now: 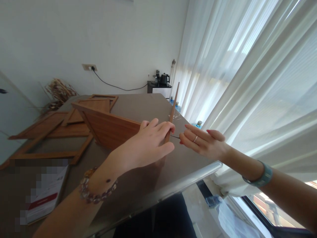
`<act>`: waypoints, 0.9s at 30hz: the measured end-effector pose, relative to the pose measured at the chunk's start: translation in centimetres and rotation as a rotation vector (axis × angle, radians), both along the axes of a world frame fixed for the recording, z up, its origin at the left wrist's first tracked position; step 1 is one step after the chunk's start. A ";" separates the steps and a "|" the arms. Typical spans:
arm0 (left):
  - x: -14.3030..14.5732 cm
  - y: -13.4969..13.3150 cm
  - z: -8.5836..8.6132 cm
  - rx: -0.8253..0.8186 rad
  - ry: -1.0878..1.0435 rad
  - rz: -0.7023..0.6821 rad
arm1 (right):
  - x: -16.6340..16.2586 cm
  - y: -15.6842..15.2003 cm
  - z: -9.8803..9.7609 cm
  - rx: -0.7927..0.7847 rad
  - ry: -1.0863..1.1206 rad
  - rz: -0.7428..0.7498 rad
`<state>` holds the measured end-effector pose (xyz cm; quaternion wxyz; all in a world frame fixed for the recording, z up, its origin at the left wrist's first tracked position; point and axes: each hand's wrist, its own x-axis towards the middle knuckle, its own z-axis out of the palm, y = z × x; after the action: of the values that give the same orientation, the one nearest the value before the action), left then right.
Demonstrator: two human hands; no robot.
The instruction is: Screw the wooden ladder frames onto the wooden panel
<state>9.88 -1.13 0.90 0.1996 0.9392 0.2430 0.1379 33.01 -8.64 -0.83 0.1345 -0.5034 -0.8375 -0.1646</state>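
A reddish-brown wooden panel [111,127] stands on its long edge on the table. At its right end a narrow wooden board [174,99] stands crosswise against it. My left hand [151,143] is closed over the corner where the two meet, fingers over the top and thumb toward me. To the right, my right hand [201,140] is closed around a thin metal shaft [175,136] that points at the outer face of the narrow board. Whatever handle the shaft has is hidden in the fingers. Whether its tip touches the board I cannot tell.
More wooden panels and frames [56,127] lie stacked on the left of the brown table [141,104]. A booklet [47,198], partly blurred, is near me at lower left. Small pale bits [176,116] lie by the table's right edge. White curtains [237,86] hang at right.
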 end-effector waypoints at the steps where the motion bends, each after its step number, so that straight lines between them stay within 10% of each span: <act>1: 0.0 0.0 0.0 0.003 0.003 -0.004 | 0.1 0.3 0.3 0.021 -0.036 0.041; 7: 0.1 0.0 -0.1 0.043 -0.011 -0.011 | -1.3 0.7 -1.0 0.116 0.221 0.193; 19: 0.3 -0.2 0.1 0.066 0.023 -0.022 | -5.6 -0.7 0.7 -1.047 1.681 -0.010; 27: 0.1 0.2 0.2 0.029 0.029 -0.010 | -5.1 -0.2 1.1 -1.173 1.632 -0.081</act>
<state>10.00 -0.93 1.05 0.1831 0.9452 0.2390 0.1266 27.90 -8.82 0.30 0.3925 -0.4771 -0.4203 0.6646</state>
